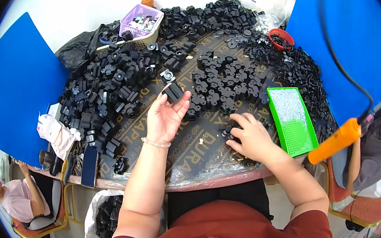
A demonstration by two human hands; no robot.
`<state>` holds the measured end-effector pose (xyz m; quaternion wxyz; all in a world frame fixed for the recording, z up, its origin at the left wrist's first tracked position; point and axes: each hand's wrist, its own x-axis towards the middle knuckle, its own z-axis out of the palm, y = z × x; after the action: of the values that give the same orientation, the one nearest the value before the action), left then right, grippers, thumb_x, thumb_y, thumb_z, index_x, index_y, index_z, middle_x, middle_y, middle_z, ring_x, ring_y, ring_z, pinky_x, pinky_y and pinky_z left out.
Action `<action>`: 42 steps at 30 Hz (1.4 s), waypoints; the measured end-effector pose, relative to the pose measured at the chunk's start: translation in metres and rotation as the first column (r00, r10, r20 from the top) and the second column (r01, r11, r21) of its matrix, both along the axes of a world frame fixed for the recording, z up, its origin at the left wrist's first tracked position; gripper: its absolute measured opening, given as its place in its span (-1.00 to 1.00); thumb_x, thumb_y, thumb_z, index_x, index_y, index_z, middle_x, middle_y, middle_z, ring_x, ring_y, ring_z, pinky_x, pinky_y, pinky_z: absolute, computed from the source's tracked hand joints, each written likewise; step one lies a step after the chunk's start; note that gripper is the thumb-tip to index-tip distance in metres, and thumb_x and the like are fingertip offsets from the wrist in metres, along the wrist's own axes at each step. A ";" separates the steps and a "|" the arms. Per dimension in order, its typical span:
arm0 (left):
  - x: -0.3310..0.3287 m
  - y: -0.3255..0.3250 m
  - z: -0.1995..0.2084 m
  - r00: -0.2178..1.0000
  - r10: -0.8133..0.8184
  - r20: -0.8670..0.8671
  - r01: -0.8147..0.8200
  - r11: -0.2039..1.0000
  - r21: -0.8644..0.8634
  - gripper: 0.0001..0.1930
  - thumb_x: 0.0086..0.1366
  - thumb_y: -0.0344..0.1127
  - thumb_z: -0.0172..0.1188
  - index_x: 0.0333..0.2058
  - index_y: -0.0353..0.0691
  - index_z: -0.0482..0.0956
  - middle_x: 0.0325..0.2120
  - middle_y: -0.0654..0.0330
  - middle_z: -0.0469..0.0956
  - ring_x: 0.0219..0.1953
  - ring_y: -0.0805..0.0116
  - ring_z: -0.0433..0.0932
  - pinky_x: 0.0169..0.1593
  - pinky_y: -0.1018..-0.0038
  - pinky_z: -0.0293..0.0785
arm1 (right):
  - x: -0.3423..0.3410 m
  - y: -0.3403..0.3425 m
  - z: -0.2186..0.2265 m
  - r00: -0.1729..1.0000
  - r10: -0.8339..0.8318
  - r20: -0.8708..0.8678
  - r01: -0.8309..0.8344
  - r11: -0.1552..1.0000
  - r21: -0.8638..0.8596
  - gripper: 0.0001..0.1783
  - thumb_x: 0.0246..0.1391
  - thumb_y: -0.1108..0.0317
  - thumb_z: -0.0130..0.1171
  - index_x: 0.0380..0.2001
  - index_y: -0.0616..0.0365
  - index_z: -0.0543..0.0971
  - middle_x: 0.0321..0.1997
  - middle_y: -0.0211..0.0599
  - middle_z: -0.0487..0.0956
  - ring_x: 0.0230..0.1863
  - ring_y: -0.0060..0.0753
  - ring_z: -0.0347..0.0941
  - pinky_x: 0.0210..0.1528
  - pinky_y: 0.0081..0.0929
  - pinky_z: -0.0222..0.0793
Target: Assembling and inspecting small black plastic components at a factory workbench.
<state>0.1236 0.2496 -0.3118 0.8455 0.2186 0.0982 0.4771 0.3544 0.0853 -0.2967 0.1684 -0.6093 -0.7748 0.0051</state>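
Observation:
Palm up, my left hand (166, 116) holds a black block-shaped plastic part (173, 92) between thumb and fingers. Just beyond its fingertips lies another black part with a pale ring (167, 75). My right hand (252, 137) is lower on the table, its fingers curled down over small black plastic pieces (226, 130); the fingers partly hide these. A flat cluster of knobbed black parts (224, 83) covers the middle of the table beyond both hands. To the left spreads a large heap of black block parts (113, 78).
A green tray (308, 147) with small pale pieces stands right of my right hand, under a hanging orange tool (336, 141). Farther back are a red bowl (274, 31) and a purple basket (128, 29). Blue panels (21, 96) flank the table; people sit on both sides.

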 end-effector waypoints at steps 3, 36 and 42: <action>0.002 -0.002 0.005 0.995 -0.044 0.090 0.047 0.999 -0.027 -0.60 0.41 -0.21 0.06 0.15 -0.23 0.35 0.01 -0.08 0.48 0.01 -0.02 0.56 0.04 0.23 0.60 | 0.016 -0.003 0.003 1.000 -0.023 0.009 0.024 0.993 -0.113 -0.72 -0.04 0.16 0.36 -0.33 0.13 0.68 0.29 -0.19 0.36 0.34 0.04 0.16 0.37 0.27 -0.01; 0.022 -0.031 0.012 0.905 0.227 -0.359 -0.041 0.888 0.457 -0.46 0.24 -0.50 0.27 0.18 -0.24 0.30 0.04 0.13 0.43 0.01 0.30 0.54 0.05 0.35 0.56 | 0.005 0.051 0.056 0.399 -0.031 -0.916 -0.119 0.989 -0.085 -0.83 0.15 0.55 0.16 -0.19 0.28 0.63 -0.15 -0.38 0.57 -0.19 -0.63 0.48 -0.10 -0.61 0.42; 0.020 -0.032 0.009 0.873 0.237 -0.426 0.043 0.833 0.552 -0.43 0.22 -0.53 0.29 0.19 -0.27 0.32 0.04 0.15 0.43 0.05 0.33 0.50 0.08 0.36 0.53 | -0.008 0.055 0.044 0.130 -0.160 -0.978 -0.267 0.945 -0.190 -0.78 0.22 0.42 0.19 -0.10 0.27 0.58 -0.28 -0.29 0.64 -0.27 -0.58 0.53 -0.14 -0.59 0.46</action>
<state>0.1440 0.2181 -0.3028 0.6708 0.5549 0.1751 0.4598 0.3468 0.1399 -0.2531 0.5348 -0.4429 -0.4792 0.5368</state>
